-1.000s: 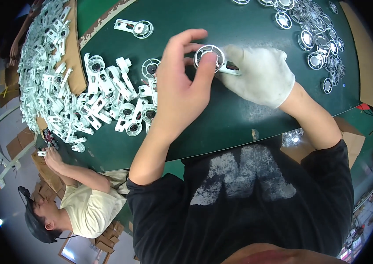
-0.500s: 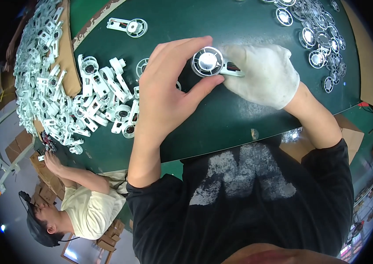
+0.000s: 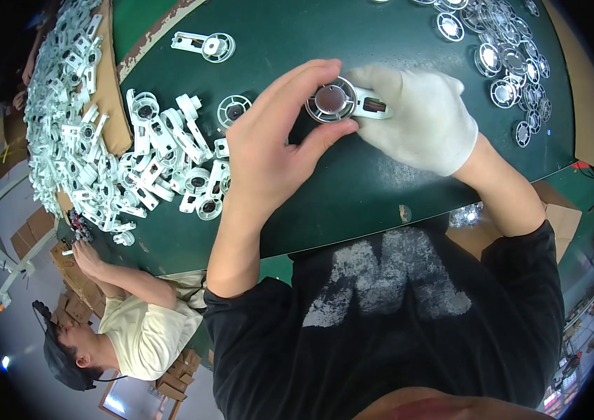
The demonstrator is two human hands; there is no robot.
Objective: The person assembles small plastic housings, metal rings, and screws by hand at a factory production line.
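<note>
Between my hands is a small white handheld fan housing (image 3: 373,106) with a silver round grille cover (image 3: 330,100) at its head. The thumb and fingers of my bare left hand (image 3: 265,150) grip opposite sides of the round head. My right hand (image 3: 424,119), in a white glove, is closed round the handle, hiding much of it. A slot with dark and reddish parts shows in the handle. Near my left hand, a round white fan head (image 3: 234,110) lies partly behind the fingers. A single fan housing (image 3: 206,45) lies farther off.
Many white fan housings (image 3: 160,140) lie heaped on the left of the green table (image 3: 325,203), beside a cardboard strip (image 3: 111,84). Silver grille covers (image 3: 503,59) are piled at the far right. At lower left, another person (image 3: 150,322) handles small parts at the table edge.
The held fan housing has tilted, so its handle slot shows more and its centre disc has gone from bright to dark. Both hands keep their grip, with the left shifted slightly.
</note>
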